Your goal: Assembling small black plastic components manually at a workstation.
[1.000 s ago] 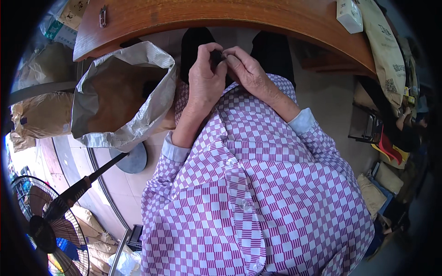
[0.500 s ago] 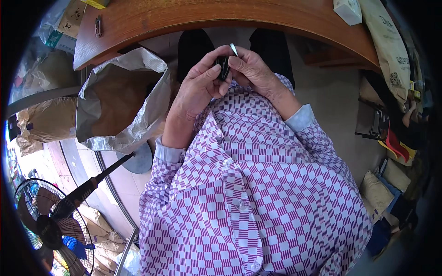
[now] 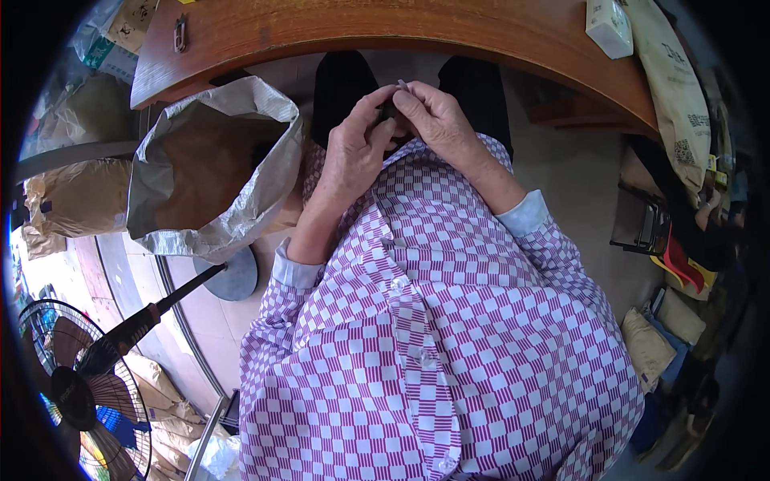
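Note:
My left hand and my right hand meet in front of my shirt, over my lap and just short of the table edge. The left fingers curl around a small dark piece, mostly covered by fingers. With thumb and forefinger pressed together, the right hand pinches at the far side of that piece. A small greyish tip shows above the right thumb; I cannot make out what it belongs to.
Left of my hands an open whitish woven sack stands below the wooden table. Small thread snips lie on the table's left end, a white box on its right. A standing fan is at lower left, a stool at right.
The hands have turned and closed in, so the dark piece is now mostly covered. The bright pale strip by the right thumb has shrunk to a greyish tip. The view has shifted slightly.

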Tool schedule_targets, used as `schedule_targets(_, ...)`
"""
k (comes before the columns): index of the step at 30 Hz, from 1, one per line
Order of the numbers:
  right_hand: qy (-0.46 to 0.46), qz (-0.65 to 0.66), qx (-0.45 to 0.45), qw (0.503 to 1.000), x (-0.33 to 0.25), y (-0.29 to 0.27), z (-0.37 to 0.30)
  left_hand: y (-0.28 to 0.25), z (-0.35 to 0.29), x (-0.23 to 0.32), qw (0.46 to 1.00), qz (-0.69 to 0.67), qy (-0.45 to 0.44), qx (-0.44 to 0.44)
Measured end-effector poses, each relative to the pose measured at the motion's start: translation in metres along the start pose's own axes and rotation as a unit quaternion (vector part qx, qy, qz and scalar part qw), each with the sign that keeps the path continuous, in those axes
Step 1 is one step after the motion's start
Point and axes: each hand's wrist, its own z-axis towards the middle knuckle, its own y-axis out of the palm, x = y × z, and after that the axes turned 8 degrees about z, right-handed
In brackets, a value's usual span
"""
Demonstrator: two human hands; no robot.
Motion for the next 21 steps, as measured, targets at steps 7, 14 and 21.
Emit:
schedule_targets(7,0.117,0.155,-0.042,0.980,-0.017,0.020,-0.006,-0.008,0.000,-0.009,0.996,-0.041,0.022,0.070)
schedule_targets(14,0.127,0.141,-0.038,0.981,-0.022,0.028,0.003,-0.009,0.000,-0.005,0.994,-0.016,0.045,0.101)
schedule_targets(21,0.125,0.164,-0.017,0.978,-0.022,0.041,0.006,-0.009,-0.004,-0.002,0.978,0.093,0.075,0.169)
